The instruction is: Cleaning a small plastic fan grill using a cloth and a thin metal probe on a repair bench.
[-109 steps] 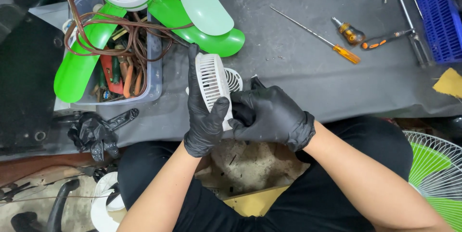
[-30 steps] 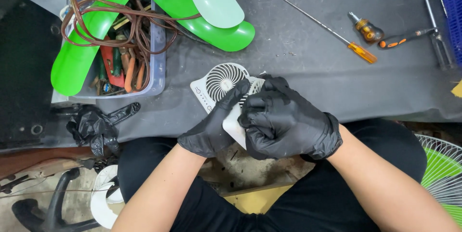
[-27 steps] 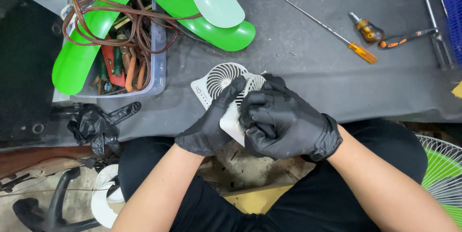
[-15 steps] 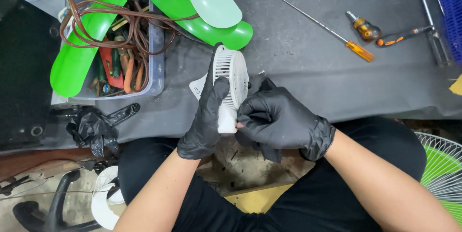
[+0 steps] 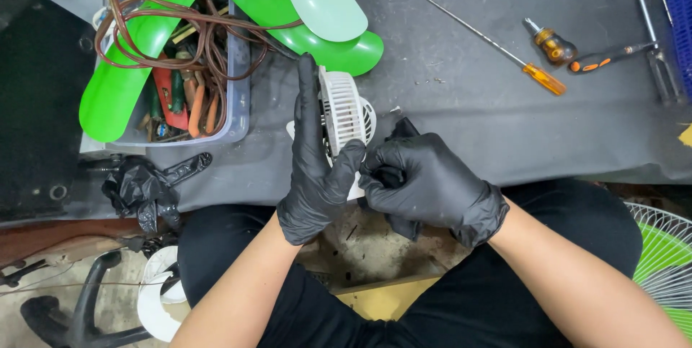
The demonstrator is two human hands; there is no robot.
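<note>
Both my hands wear black gloves and hold a small white slotted fan housing (image 5: 347, 111) upright at the near edge of the grey work mat (image 5: 461, 131). My left hand (image 5: 316, 168) lies flat along the housing's left side, fingers pointing up, thumb across its lower front. My right hand (image 5: 425, 183) is curled against the housing's lower right, gripping its base, which is mostly hidden behind the fingers.
A clear bin (image 5: 238, 113) of tools and brown cable stands at the left, with a green fan blade assembly (image 5: 317, 23) over it. Screwdrivers (image 5: 497, 49) and pliers (image 5: 613, 52) lie at the back right. Crumpled black gloves (image 5: 144, 189) rest at the left edge; a fan guard (image 5: 663, 261) stands lower right.
The housing has been turned from lying face-up between my hands to standing on edge. My left hand has straightened along its side; my right hand has shifted lower.
</note>
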